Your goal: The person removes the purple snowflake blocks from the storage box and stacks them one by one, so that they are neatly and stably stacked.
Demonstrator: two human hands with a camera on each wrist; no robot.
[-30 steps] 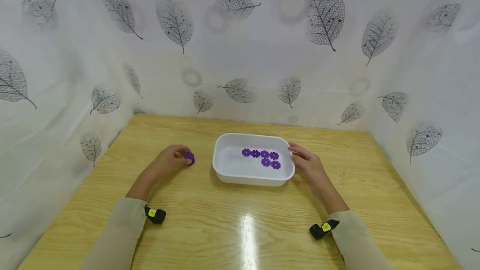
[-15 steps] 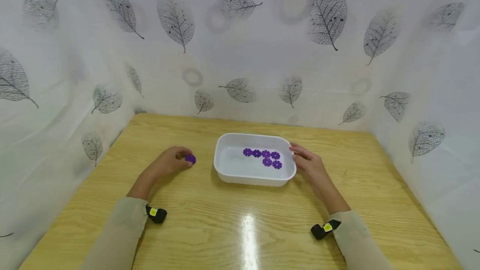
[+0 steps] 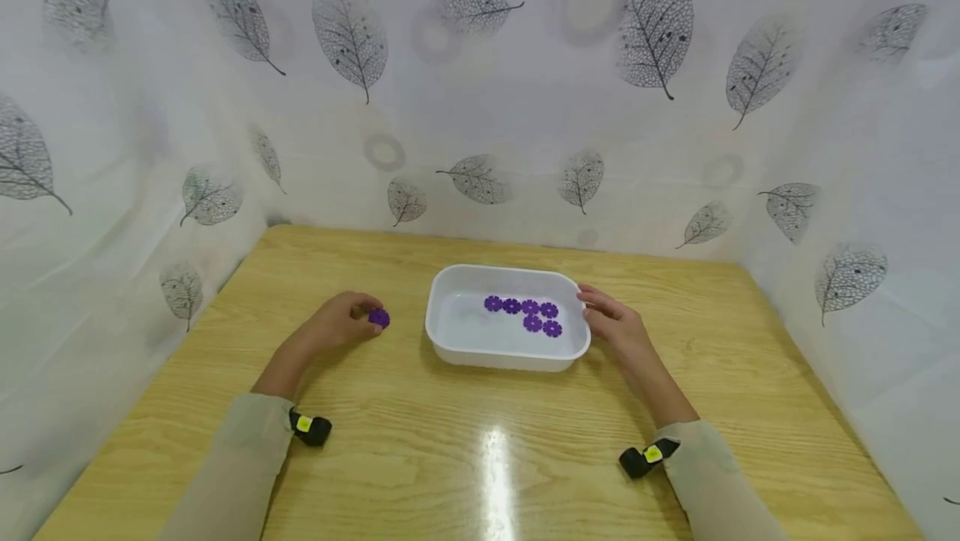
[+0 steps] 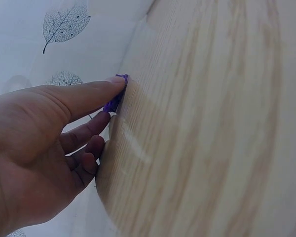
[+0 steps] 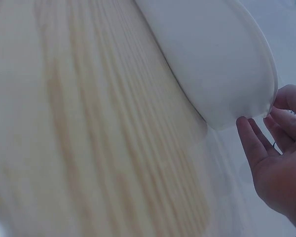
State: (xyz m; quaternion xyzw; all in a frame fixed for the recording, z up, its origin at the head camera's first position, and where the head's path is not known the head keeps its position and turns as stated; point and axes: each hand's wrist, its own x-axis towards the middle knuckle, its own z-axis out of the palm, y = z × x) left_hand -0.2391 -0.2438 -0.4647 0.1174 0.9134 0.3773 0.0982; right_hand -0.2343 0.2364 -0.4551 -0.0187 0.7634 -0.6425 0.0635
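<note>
My left hand [image 3: 345, 323] is at the left of the table, pinching a purple flower-shaped disc [image 3: 378, 318] between thumb and fingers. In the left wrist view the purple plastic [image 4: 117, 96] shows edge-on close to the wood; whether it is one disc or a stack I cannot tell. A white rectangular tray [image 3: 502, 362] stands at mid table. Several purple flower discs [image 3: 532, 323] lie in its right half. My right hand [image 3: 621, 333] touches the tray's right end with fairly straight fingers; in the right wrist view, the fingertips [image 5: 242, 122] meet the outer wall and rim.
The wooden table [image 3: 420, 458] carries the tray. A white curtain [image 3: 480, 107] printed with grey leaves encloses the back and both sides. Black wrist cameras [image 3: 311, 431] are strapped over the sleeves.
The purple disc in my left hand has tilted from more upright to flatter. The right hand, the tray and the discs inside have stayed put.
</note>
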